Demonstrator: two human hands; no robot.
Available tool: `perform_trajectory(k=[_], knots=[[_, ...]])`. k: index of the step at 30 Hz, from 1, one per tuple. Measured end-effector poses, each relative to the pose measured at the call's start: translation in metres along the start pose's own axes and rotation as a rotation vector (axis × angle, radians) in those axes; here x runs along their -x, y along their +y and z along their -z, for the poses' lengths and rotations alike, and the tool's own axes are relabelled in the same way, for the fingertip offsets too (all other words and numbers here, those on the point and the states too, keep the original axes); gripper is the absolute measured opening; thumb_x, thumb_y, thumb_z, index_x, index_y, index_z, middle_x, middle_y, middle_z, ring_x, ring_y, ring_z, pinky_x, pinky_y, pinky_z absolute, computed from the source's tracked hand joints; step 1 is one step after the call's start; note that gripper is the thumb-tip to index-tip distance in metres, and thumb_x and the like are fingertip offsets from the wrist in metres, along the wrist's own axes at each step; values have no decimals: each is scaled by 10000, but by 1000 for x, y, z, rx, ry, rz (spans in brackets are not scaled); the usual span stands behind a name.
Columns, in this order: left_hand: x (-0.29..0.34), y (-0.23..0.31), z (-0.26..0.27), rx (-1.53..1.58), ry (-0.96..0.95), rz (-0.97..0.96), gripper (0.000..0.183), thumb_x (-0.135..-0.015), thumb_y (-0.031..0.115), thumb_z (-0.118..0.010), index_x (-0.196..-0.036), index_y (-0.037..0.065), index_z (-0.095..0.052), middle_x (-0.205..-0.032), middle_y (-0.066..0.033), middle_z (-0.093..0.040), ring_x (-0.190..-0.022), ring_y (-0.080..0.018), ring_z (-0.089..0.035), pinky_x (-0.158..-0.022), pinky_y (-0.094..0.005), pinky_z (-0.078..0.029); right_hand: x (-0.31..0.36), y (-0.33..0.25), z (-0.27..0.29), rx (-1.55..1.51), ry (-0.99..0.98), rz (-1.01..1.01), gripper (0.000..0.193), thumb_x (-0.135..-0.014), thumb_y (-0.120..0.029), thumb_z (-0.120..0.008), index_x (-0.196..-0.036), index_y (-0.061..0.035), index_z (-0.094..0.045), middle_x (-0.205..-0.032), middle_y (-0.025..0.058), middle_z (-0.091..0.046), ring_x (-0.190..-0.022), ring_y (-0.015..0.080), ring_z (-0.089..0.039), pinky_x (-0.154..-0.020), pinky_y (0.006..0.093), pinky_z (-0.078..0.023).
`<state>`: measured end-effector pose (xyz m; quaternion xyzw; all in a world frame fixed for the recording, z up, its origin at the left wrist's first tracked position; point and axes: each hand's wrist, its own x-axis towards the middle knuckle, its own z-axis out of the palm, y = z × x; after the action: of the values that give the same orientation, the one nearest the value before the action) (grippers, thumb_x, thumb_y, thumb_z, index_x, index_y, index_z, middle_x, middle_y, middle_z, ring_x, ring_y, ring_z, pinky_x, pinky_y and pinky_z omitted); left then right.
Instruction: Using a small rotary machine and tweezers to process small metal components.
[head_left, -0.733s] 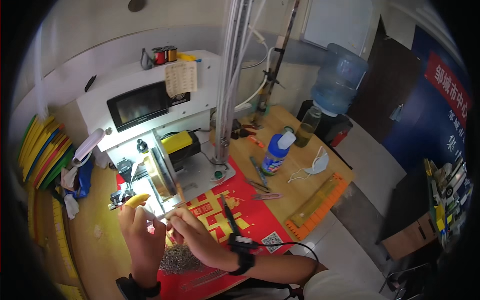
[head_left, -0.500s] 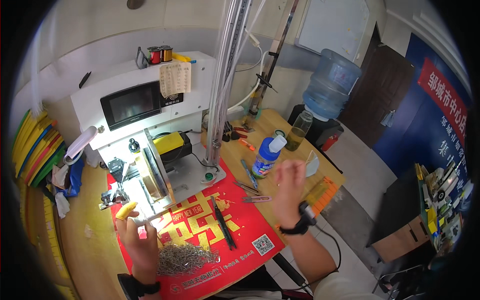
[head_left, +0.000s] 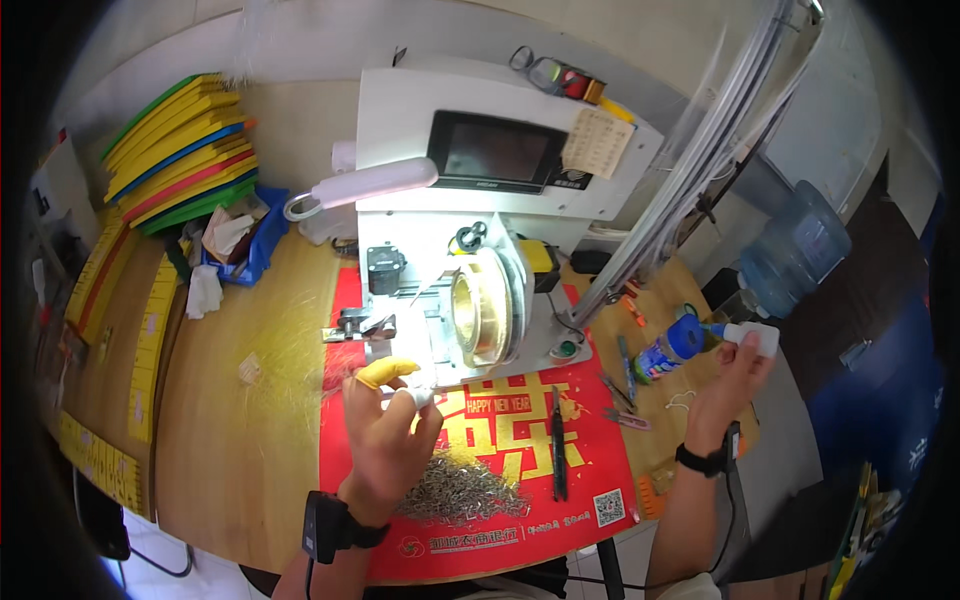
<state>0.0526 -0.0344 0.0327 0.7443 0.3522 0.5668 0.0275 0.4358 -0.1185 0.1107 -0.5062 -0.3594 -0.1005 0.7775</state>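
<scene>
My left hand (head_left: 385, 435) is raised in front of the lit white machine (head_left: 405, 225), a yellow finger cover on its index finger (head_left: 388, 372). Its fingers are bent together around a small whitish thing (head_left: 415, 397), which glare blurs. Under this hand lies a heap of small silvery metal pieces (head_left: 465, 490) on a red printed mat (head_left: 590, 470). My right hand (head_left: 733, 390), off to the right, is closed on a small white bottle (head_left: 752, 341) with a blue tip, beside the blue-lidded jar (head_left: 670, 350). A roll of gold tape (head_left: 482, 310) sits on the machine.
Black tweezers (head_left: 558, 445) lie on the mat. Thread snips (head_left: 627, 418) and a blue pen (head_left: 627, 370) are near the jar. Stacked coloured trays (head_left: 185, 155) and a blue bin (head_left: 265, 235) stand at the left. A clear vertical post (head_left: 680, 200) rises behind the machine's right side.
The view has swung left. My right hand, beside the jar with nothing clearly in it before, now holds the white bottle that stood on the jar's lid. My left hand stays near the machine.
</scene>
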Motion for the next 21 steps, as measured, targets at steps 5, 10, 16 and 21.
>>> perform_trajectory(k=[5,10,16,21], knots=[[3,-3,5,42,32,46,232,-699,-84,-809,-853,21,-671,-1174,-148,-649,-912,-291,-565,-770,-417,-454,118,-74,-78,-443,-488,-85,221,-1041,-145,-616,-1206,-13,-546,-1149,177,-679,-949,205,-689,-738,322,-600],[3,-2,2,41,-17,51,234,-750,-116,-784,-904,2,-653,-1154,-164,-612,-912,-264,-602,-793,-378,-503,184,-67,-115,-614,-587,-362,301,-1040,-167,-698,-1219,-5,-519,-1217,183,-678,-1031,181,-673,-911,341,-565],[3,1,3,55,-5,101,243,-716,-91,-804,-881,17,-662,-1121,-150,-642,-920,-291,-572,-751,-394,-472,191,-61,-119,-631,-612,-424,303,-1043,-163,-698,-1222,1,-517,-1217,180,-677,-1015,167,-666,-907,330,-558],[3,1,3,91,0,122,241,-726,-96,-799,-885,18,-658,-1125,-160,-636,-929,-294,-579,-754,-386,-481,192,-60,-122,-637,-626,-463,307,-1043,-163,-702,-1226,-1,-516,-1213,174,-681,-1010,162,-664,-911,327,-555]])
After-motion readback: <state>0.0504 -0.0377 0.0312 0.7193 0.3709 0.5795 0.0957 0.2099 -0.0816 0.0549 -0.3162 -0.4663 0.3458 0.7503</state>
